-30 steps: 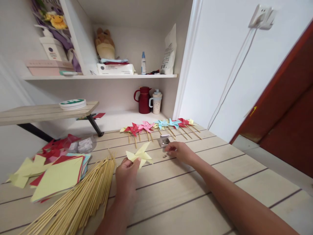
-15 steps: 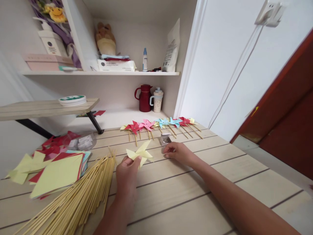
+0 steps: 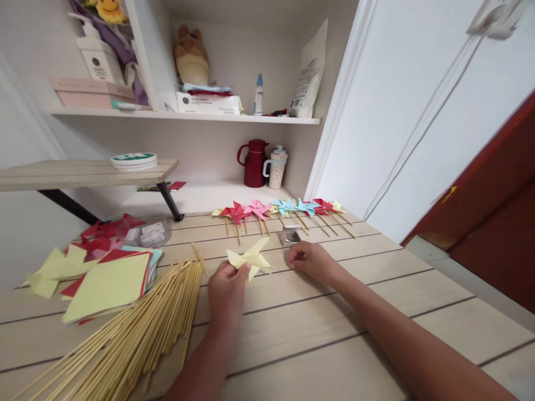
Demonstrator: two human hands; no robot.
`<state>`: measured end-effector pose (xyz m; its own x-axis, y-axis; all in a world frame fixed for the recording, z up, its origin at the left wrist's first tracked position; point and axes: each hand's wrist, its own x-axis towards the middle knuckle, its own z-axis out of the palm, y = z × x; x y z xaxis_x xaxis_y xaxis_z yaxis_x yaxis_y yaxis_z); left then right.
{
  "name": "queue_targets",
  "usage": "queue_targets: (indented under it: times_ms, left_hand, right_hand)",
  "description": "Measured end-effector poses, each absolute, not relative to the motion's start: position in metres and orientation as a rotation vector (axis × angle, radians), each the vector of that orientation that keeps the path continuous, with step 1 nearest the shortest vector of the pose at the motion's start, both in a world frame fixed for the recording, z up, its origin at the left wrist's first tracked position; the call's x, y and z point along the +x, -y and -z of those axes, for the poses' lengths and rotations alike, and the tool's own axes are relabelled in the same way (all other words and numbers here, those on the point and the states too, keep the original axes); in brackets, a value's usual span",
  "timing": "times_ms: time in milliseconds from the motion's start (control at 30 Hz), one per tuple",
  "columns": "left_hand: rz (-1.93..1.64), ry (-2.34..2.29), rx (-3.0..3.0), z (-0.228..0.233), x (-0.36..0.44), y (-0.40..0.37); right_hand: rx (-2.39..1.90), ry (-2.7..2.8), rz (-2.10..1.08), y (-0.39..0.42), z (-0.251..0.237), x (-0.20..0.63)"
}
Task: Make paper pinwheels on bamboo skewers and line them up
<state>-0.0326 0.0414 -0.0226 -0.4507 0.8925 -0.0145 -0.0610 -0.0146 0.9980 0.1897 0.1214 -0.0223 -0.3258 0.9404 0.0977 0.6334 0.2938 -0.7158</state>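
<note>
A pale yellow paper pinwheel [image 3: 252, 258] is pinched between the thumb and fingers of my left hand [image 3: 228, 287], just above the table. To its right, my right hand [image 3: 309, 259] has its thumb and forefinger pressed together close to the tabletop. Whatever is between those fingertips is too small to name. Right behind that hand stands a small opened box [image 3: 290, 236] with tiny dark pieces inside. Finished pinwheels on sticks, among them a red one [image 3: 234, 213], a pink one [image 3: 257, 209] and a blue one [image 3: 286, 207], lie in a row farther back.
A fanned bundle of thin wooden sticks [image 3: 154, 323] lies left of my left hand. Beyond it are stacked paper squares [image 3: 109, 284], loose yellow cut paper [image 3: 56, 267] and small boxes in plastic [image 3: 148, 233]. A raised wooden stand [image 3: 79, 174], a red jug [image 3: 255, 164] and a cup [image 3: 276, 170] stand behind.
The view has shifted, so everything sits slightly farther right in it. My left hand keeps hold of the pinwheel, and my right hand stays low in front of the small box, fingertips closed.
</note>
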Motion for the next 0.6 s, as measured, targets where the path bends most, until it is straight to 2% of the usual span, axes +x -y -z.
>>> queue_targets:
  times_ms: [600]
  left_hand:
    - [-1.583,-1.418,0.841,0.023,-0.0327,-0.041]
  right_hand:
    - [-1.282,2.034,-0.725,-0.1186,0.0158,0.1837]
